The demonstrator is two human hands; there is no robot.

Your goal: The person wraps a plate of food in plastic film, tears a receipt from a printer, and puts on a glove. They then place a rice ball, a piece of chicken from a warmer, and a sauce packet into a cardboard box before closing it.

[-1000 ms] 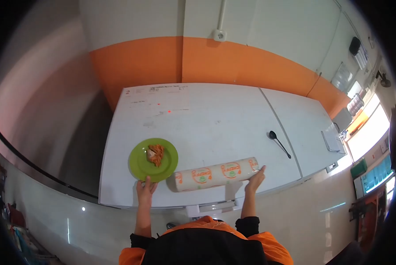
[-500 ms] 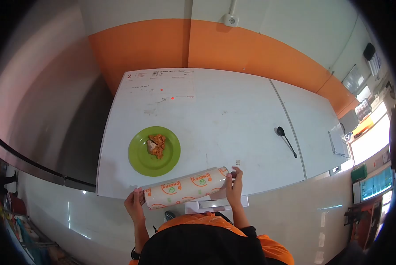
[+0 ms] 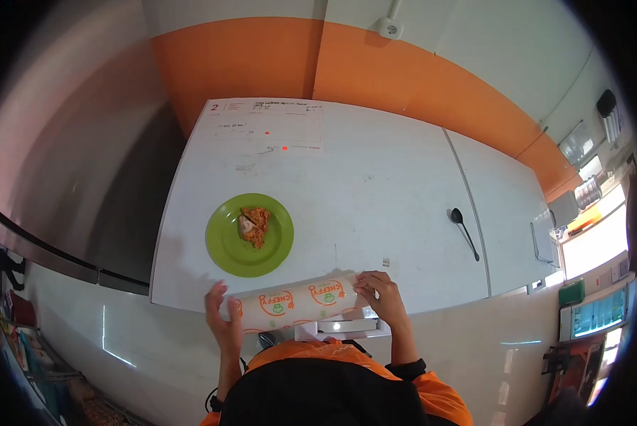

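A thick roll of white wrapping paper (image 3: 290, 304), printed in orange and green with "CHEFFY", lies crosswise along the table's front edge. My left hand (image 3: 222, 317) is at its left end, thumb against the end and fingers loosely curved beside it. At the other end, my right hand (image 3: 381, 295) grips the paper with its thumb and fingertips on the upper edge. Just beyond the roll is a green plate (image 3: 226, 254), which holds a piece of orange-brown fried chicken (image 3: 254, 227) with a pale patch showing.
The white table (image 3: 375, 199) carries a black spoon (image 3: 465, 234) on the right and a printed sheet (image 3: 262, 128) at the back left. An orange-banded wall (image 3: 240, 57) stands behind. Below the front edge is a white drawer-like part with a handle (image 3: 347, 326).
The view has shifted slightly. My right hand has turned inward over the roll's end, fingertips now on its upper edge. My left fingers have loosened and spread at the left end.
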